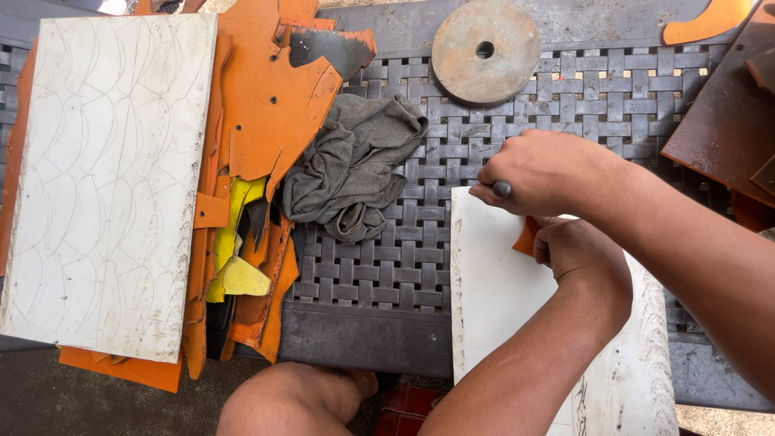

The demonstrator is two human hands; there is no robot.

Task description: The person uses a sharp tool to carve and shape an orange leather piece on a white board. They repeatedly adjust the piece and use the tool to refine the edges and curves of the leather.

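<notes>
The person's bare knee [282,400] sits lowest in the view, closest to the camera, below the edge of the dark woven plastic worktop [387,266]. Just above it to the right, the left hand [577,250] presses down on a white rectangular cutting board [492,299] that lies on the worktop, its grip closed over a small orange piece of sheet material [526,238], of which only a corner shows at the thumb side. The right hand [541,173] lies directly above the left, touching it, clenched in a fist around a slim tool with a rounded grey metal end [502,190] that sticks out at the left of the fist, just above the board's top edge and near the orange piece. A crumpled grey cloth [351,165] lies on the worktop left of both hands. Further left, a second, larger white board scored with curved lines [109,178] rests on a heap of orange and yellow sheet offcuts [258,121]. A round rusty metal disc with a centre hole [484,50] lies at the top.
</notes>
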